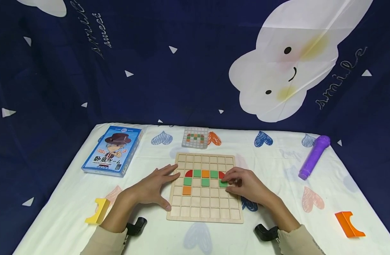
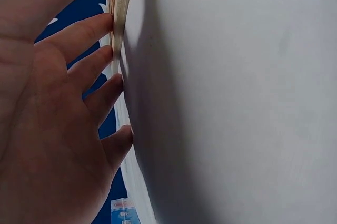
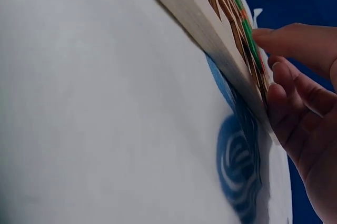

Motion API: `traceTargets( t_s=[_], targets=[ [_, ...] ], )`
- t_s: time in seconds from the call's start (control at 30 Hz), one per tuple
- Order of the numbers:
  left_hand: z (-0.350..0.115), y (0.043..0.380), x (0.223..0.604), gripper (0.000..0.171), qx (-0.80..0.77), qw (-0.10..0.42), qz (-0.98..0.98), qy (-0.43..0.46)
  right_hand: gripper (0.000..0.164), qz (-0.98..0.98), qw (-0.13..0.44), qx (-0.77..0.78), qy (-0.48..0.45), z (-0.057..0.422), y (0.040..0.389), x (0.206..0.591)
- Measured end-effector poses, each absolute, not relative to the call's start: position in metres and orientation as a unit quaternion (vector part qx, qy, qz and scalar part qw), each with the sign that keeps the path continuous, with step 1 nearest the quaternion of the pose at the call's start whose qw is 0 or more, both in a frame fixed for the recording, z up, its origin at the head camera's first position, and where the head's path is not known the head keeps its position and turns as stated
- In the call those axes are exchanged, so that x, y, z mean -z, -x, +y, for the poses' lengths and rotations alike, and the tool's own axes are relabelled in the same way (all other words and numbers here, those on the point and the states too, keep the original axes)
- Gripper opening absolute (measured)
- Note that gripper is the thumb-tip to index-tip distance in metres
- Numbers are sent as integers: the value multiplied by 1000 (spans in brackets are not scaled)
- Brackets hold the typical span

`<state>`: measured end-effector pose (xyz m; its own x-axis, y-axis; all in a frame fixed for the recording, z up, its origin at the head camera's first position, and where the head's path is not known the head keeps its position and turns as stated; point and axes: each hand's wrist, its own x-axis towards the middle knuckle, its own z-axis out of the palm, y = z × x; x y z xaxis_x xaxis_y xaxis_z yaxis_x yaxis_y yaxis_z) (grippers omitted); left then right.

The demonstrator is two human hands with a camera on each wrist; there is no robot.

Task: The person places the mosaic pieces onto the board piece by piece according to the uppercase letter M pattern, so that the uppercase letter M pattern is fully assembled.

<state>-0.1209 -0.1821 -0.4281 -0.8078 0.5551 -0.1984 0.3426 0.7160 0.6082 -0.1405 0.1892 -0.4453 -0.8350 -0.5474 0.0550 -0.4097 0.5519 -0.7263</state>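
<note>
A square wooden grid board (image 1: 196, 207) lies in the middle, with red, green and orange tiles in some of its cells. My left hand (image 1: 151, 186) has its fingers spread along the board's left edge; in the left wrist view the fingertips (image 2: 115, 81) rest right at that edge. At the board's right side, my right hand (image 1: 247, 184) touches a green tile (image 1: 222, 184) that lies flat in a cell below a red quarter-round tile (image 1: 221, 174). In the right wrist view, its thumb (image 3: 263, 37) meets the green while the other fingers bend loosely beside the board.
Behind the board lies a small pattern card (image 1: 195, 138). A blue game box (image 1: 113, 150) is at back left, a purple microphone-shaped toy (image 1: 314, 157) at right. A yellow notched block (image 1: 98, 211) lies by my left forearm, an orange notched block (image 1: 350, 225) at far right.
</note>
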Motion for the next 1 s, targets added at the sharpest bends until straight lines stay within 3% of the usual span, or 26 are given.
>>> traceTargets(
  t_s=[0.43,1.0],
  targets=[
    [-181,122,431,112,-281,188,908,-247,31,880,42,384,276,229,129,444],
    [-181,122,431,114,-283,182,908,-249,39,899,38,366,238,283,110,440]
  ],
)
